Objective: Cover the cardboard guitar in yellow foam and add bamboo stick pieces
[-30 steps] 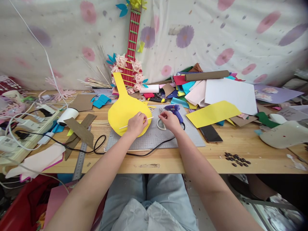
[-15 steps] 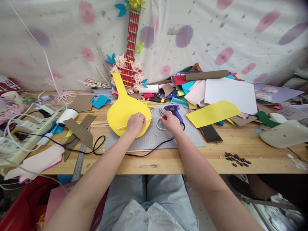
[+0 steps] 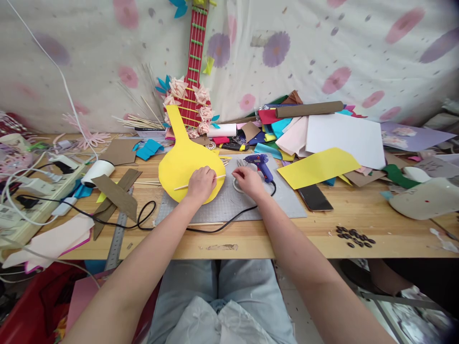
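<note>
A yellow guitar-shaped cutout [image 3: 175,165] lies on the grey cutting mat [image 3: 287,200], its neck pointing away from me. My left hand [image 3: 202,184] rests on its round body, fingers curled over a thin pale stick [image 3: 182,187] that lies across it and sticks out on both sides. Just right of the cutout, my right hand [image 3: 247,180] hovers over the mat with thumb and fingertips pinched together. Whatever is in that pinch is too small to tell. Behind it lie scissors [image 3: 236,186], partly covered by the hand, and a blue glue gun [image 3: 261,165].
A red flower-trimmed toy guitar [image 3: 193,91] leans at the back. The glue gun's black cord [image 3: 222,231] crosses the mat. To the right are a yellow sheet [image 3: 319,168], a phone [image 3: 315,198] and several black oval pieces [image 3: 355,236]. A power strip [image 3: 43,200] stands left.
My right hand has moved slightly left, away from the scissors' handles and toward the cutout. My left hand stays on the stick. The view has shifted a little.
</note>
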The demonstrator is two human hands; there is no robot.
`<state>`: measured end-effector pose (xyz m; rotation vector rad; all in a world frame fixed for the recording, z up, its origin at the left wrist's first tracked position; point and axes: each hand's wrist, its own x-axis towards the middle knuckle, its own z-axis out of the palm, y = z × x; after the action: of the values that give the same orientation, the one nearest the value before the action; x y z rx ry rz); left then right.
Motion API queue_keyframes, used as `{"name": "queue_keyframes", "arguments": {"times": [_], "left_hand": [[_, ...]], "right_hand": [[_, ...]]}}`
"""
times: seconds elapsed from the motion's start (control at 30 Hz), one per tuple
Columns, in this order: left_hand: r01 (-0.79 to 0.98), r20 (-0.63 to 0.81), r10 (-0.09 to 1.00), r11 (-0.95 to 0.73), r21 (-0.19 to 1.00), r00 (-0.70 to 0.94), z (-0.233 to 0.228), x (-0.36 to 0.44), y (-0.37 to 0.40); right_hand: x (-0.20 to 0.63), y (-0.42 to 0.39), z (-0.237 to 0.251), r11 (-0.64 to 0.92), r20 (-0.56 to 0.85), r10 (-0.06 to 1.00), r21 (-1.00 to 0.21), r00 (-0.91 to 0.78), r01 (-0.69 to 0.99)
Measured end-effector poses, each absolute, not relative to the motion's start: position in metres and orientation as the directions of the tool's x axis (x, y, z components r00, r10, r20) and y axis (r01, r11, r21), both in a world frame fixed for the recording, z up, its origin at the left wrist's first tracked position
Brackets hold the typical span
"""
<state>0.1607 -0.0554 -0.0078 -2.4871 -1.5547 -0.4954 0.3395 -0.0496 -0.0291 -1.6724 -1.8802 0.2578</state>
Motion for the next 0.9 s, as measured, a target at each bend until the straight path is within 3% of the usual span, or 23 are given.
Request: {"name": "queue_keyframes", "arguments": {"times": [0.57,0.77,0.9], "left_hand": [[0.879,0.498,0.755,-0.475,-0.031,0.426,-0.019,0.150,-0.048],[0.876,0.617,0.693,-0.483,0.014,0.372,-0.024,0.143,-0.053],[0.881,0.643,0.691,-0.470,0.050,0.332,-0.021,0.141,-0.055]], "right_hand": [[0.332,-0.051,-0.032,0.067,0.199,0.979,-0.544,0.050,0.837],[0.308,-0.044,-0.033,0.088,0.114,0.993,-0.747,-0.003,0.658],[0.289,-0.035,-0.034,-0.063,-0.052,0.998,-0.944,0.042,0.324]]}}
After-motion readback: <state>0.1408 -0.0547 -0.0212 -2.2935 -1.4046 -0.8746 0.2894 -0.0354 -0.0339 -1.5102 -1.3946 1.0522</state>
